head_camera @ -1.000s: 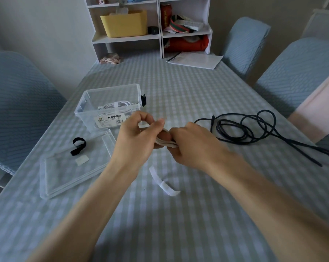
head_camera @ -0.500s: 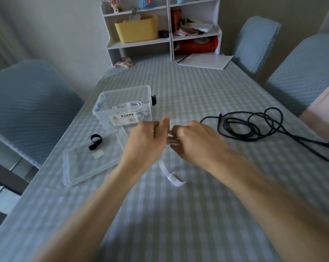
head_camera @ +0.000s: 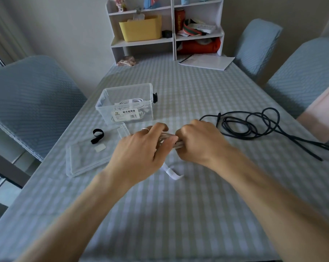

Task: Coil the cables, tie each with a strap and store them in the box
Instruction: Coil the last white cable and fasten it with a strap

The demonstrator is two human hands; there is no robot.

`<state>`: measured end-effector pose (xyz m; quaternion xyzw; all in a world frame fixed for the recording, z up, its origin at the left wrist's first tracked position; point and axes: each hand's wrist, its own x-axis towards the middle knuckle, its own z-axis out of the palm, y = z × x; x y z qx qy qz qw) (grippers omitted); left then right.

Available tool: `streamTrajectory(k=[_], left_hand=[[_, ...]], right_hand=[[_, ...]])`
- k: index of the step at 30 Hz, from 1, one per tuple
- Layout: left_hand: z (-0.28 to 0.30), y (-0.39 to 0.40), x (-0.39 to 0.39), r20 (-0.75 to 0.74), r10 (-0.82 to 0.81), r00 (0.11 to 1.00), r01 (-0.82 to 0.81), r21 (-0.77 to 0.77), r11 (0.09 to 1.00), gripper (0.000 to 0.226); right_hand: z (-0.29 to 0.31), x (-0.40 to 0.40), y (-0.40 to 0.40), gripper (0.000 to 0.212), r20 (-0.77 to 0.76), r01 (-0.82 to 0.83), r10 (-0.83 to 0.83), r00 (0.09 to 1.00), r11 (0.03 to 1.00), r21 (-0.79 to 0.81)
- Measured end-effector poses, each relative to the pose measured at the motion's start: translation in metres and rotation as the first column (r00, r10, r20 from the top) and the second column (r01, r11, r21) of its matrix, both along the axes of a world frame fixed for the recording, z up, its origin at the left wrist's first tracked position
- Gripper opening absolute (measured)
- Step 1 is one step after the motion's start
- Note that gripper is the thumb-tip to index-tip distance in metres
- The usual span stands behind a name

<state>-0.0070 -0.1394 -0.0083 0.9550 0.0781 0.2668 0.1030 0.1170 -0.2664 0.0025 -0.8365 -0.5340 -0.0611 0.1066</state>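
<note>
Now both hands work over the middle of the table [head_camera: 178,214]; the left hand [head_camera: 141,148] and the right hand [head_camera: 196,141] both curl their fingers round a small bundle of pale cable [head_camera: 172,140], which they hold between them just above the cloth; a white strap [head_camera: 172,172] lies on the cloth just under the hands, not yet wrapped; a white coil already tied sits in the clear box [head_camera: 125,104], whose lid [head_camera: 88,157] lies beside it with a black strap [head_camera: 97,136] on it; the black cable [head_camera: 254,123] lies loose to the right. I judge the pale cable light, soft and springy, so the loops want to open; it is better to pinch the bundle across its middle with one hand, and to pass the strap there.
</note>
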Motion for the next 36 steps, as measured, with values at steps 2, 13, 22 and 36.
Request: streamTrajectory(k=[2,13,22,36], left_hand=[[0.001,0.006,-0.001,-0.046,0.019,0.999,-0.013,0.132,0.991,0.06],[-0.019,0.002,0.0,0.244,-0.181,0.953,0.1,0.31,0.945,0.053],[-0.023,-0.008,-0.022,0.29,-0.275,0.917,0.352,-0.261,0.899,0.015],[-0.039,-0.005,-0.049,0.257,-0.202,0.945,0.206,0.011,0.978,0.024]], right_hand=[[-0.002,-0.003,0.003,0.034,-0.003,-0.006,0.006,1.0,1.0,-0.004],[-0.01,-0.003,0.004,0.044,-0.491,-0.046,0.033,0.87,0.999,-0.015],[-0.005,-0.003,0.001,0.039,-0.323,-0.069,0.033,0.946,0.993,-0.1],[0.009,-0.007,0.003,0.018,-0.34,-0.265,0.167,0.926,0.927,-0.266]])
